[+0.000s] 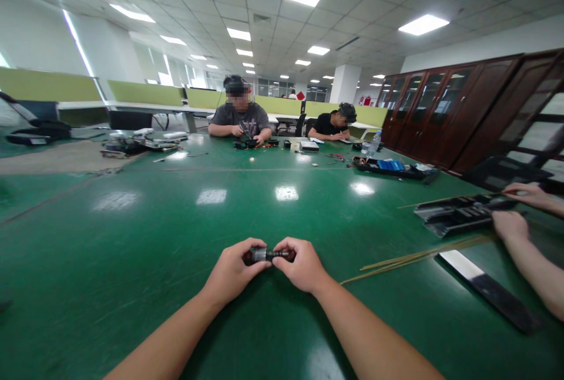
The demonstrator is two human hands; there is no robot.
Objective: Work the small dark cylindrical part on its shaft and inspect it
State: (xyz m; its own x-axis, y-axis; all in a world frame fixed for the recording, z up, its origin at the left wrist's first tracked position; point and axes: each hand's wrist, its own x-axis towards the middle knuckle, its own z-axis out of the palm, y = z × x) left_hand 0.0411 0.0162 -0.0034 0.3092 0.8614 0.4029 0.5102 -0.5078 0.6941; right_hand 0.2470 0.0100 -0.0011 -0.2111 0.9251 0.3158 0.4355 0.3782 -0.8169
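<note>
Close in front of me, a small cylindrical metal part (259, 254) is held level between my two hands, just above the green table. My left hand (233, 268) is closed round its wider silver end, thumb below and fingers above. At the other end, a thin dark stepped shaft (280, 254) lies between the thumb and fingers of my right hand (304, 264), which is closed too. The fingertips of both hands almost meet. A dark reddish bit shows inside each grip, too small to make out. I cannot tell whether cylinder and shaft are one piece.
The green table (176, 215) stretches ahead. Right, a co-worker's hands (511, 226) touch black metal channels (458, 212), near thin brass-coloured rods (409, 259) and a black-and-white flat bar (484, 286). Two people sit opposite among parts. A pile of devices (136, 142) lies far left.
</note>
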